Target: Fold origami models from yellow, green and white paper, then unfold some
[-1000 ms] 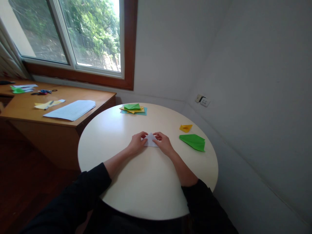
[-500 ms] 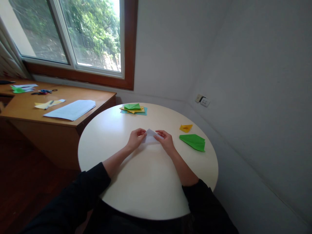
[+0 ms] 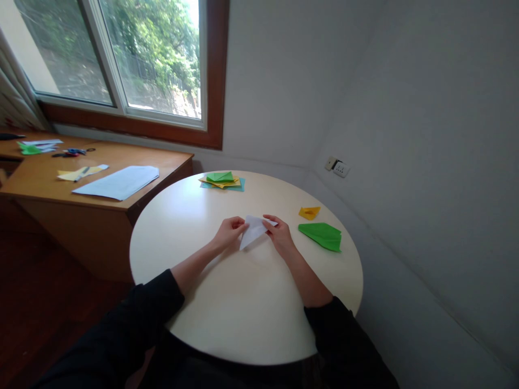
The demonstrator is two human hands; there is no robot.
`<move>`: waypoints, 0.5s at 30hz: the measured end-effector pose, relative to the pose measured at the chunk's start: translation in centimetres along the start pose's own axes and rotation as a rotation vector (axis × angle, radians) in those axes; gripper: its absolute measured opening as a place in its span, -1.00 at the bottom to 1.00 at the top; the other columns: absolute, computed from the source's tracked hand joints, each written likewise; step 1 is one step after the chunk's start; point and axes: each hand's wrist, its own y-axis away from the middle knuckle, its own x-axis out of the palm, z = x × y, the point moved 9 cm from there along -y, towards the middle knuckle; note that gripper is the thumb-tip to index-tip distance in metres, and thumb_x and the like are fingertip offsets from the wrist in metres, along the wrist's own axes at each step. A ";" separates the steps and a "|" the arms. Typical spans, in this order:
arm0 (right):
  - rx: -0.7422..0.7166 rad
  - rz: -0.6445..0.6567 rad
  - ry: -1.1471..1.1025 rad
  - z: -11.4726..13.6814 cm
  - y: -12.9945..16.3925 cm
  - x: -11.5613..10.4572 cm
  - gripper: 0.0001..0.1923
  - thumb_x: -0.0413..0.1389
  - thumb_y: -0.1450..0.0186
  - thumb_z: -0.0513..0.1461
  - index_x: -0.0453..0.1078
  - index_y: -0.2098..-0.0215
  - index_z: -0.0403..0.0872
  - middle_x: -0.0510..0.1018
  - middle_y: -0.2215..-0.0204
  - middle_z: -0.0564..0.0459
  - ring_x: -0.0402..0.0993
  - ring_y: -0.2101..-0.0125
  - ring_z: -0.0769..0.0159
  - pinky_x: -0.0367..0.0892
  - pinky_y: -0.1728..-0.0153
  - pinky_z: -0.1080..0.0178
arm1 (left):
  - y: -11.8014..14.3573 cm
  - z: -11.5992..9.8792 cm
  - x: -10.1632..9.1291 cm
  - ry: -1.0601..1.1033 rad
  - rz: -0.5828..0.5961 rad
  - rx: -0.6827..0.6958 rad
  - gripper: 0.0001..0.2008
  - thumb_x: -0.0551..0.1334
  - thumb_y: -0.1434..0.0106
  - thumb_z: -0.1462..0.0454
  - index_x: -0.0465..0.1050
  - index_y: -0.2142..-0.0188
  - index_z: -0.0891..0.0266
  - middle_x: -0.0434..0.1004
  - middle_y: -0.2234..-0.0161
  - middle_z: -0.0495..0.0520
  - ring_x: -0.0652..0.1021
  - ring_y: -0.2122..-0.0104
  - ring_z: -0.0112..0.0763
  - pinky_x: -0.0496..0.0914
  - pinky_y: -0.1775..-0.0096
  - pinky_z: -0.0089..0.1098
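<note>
Left hand [image 3: 229, 232]: we pinch the white folded paper [image 3: 252, 231] at its left edge.
Right hand [image 3: 278, 236]: we grip its right edge.
Paper: lifted, tilted, above the round table [image 3: 243, 302].

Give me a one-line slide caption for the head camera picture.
Both hands, left hand and right hand, hold a folded white paper over a round table.

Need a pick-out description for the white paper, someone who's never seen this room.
Start at the round white table beside the wooden desk. Near its middle, the left hand and right hand hold a folded white paper between them. It is the only white piece on that table; the green paper plane and yellow piece lie untouched to its right.
</note>
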 end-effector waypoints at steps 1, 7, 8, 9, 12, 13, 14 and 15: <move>0.004 0.013 -0.009 0.0 0.0 0.2 -0.55 0.31 0.18 -0.12 0.42 0.32 -0.09 0.41 0.67 0.21 0.33 0.58 0.46 0.29 0.43 0.30 | 0.0 -0.2 0.0 -0.008 -0.001 0.002 -0.74 0.21 -0.02 0.12 0.34 0.57 0.29 0.34 0.62 -0.06 0.35 0.55 -0.51 0.23 0.45 -0.45; 0.048 0.134 0.004 -0.4 0.6 1.5 -0.56 0.31 0.16 -0.13 0.42 0.30 -0.08 0.40 0.67 0.23 0.33 0.58 0.46 0.28 0.42 0.32 | 0.1 -0.5 -0.2 -0.046 -0.002 0.003 -0.63 0.11 -0.11 0.09 0.17 0.70 0.25 0.16 0.71 -0.11 0.21 0.63 -0.56 0.11 0.51 -0.44; 0.055 0.156 0.013 -0.4 0.7 1.8 -0.57 0.30 0.15 -0.14 0.42 0.30 -0.08 0.40 0.66 0.22 0.33 0.57 0.47 0.28 0.42 0.33 | 0.1 -0.4 -0.2 -0.039 -0.002 -0.004 -0.63 0.11 -0.11 0.09 0.17 0.70 0.25 0.15 0.71 -0.11 0.20 0.63 -0.56 0.10 0.51 -0.44; 0.060 0.174 0.020 -0.4 0.9 1.9 -0.57 0.30 0.14 -0.14 0.42 0.30 -0.08 0.41 0.66 0.22 0.33 0.57 0.47 0.27 0.43 0.33 | 0.1 -0.2 -0.2 -0.028 -0.001 -0.013 -0.64 0.12 -0.10 0.10 0.16 0.70 0.25 0.13 0.71 -0.12 0.19 0.63 -0.56 0.09 0.51 -0.44; 0.065 0.197 0.025 -0.4 1.0 2.2 -0.58 0.30 0.13 -0.14 0.42 0.29 -0.08 0.40 0.65 0.22 0.33 0.56 0.46 0.27 0.43 0.34 | -0.1 0.3 -0.2 -0.001 0.009 -0.035 -0.67 0.12 -0.08 0.12 0.16 0.69 0.25 0.10 0.71 -0.13 0.18 0.64 -0.56 0.07 0.52 -0.44; 0.062 0.192 0.021 -0.3 1.0 2.1 -0.58 0.30 0.13 -0.14 0.42 0.29 -0.08 0.40 0.65 0.22 0.33 0.56 0.47 0.27 0.43 0.34 | -0.1 0.4 -0.2 0.001 0.021 -0.040 -0.67 0.12 -0.08 0.12 0.16 0.69 0.24 0.10 0.71 -0.13 0.18 0.64 -0.56 0.07 0.52 -0.44; 0.057 0.183 0.013 -0.3 0.9 2.0 -0.57 0.30 0.14 -0.14 0.42 0.29 -0.08 0.39 0.65 0.23 0.32 0.56 0.47 0.26 0.43 0.34 | -0.2 0.5 -0.1 0.000 0.036 -0.045 -0.66 0.12 -0.09 0.12 0.15 0.69 0.24 0.11 0.72 -0.12 0.18 0.64 -0.56 0.07 0.52 -0.44; 0.053 0.172 0.004 -0.3 0.9 1.9 -0.56 0.30 0.14 -0.15 0.41 0.28 -0.08 0.38 0.66 0.24 0.32 0.57 0.48 0.26 0.43 0.35 | -0.1 0.6 -0.1 -0.001 0.051 -0.047 -0.66 0.12 -0.09 0.12 0.14 0.70 0.24 0.11 0.72 -0.12 0.19 0.64 -0.56 0.07 0.52 -0.44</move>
